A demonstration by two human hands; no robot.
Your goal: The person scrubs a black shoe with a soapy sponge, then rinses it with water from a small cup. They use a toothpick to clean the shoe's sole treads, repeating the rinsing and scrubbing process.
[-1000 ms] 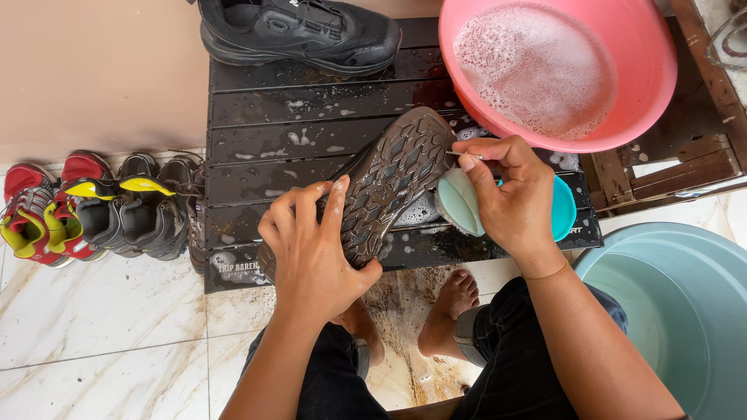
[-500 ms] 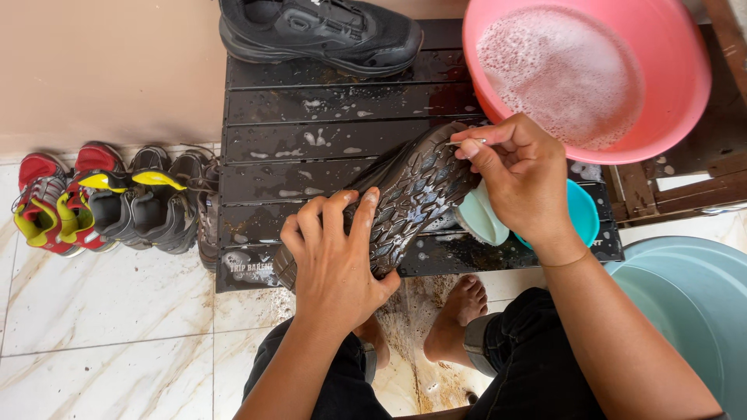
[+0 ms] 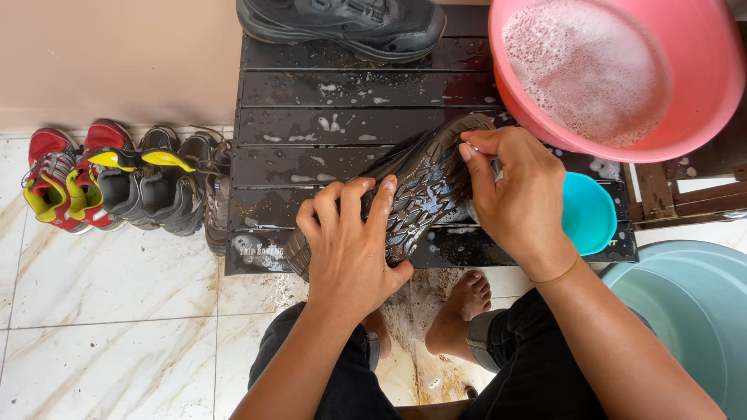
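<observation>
1. The shoe [image 3: 420,194] lies sole-up and slanted across the middle of the frame, on the black slatted desk [image 3: 311,117]. Its sole is dark grey-brown rubber with a dense pattern of small lugs, wet and flecked with foam.
2. My left hand [image 3: 350,241] presses down on the heel end of the sole, fingers spread and curled over its edge, grasping the shoe to steady it.
3. My right hand [image 3: 517,198] is clenched at the toe end, thumb and fingers pinched around a small tool of which only a pale sliver shows; I cannot tell what it is.
4. The desk's slats are ribbed plastic, shiny with water and dotted with suds.
5. A pink round basin [image 3: 622,70] at the upper right holds soapy water topped with white foam.
6. A small turquoise bowl [image 3: 589,214] sits just right of my right hand; I cannot make out its contents.
7. A pale blue-grey tub [image 3: 685,311] fills the lower right corner.
8. A black shoe [image 3: 342,23] rests upright at the top of the desk.
9. At the left, red-and-yellow sneakers [image 3: 58,183] and dark grey ones [image 3: 156,187] line the marbled tile floor [image 3: 117,327].
</observation>
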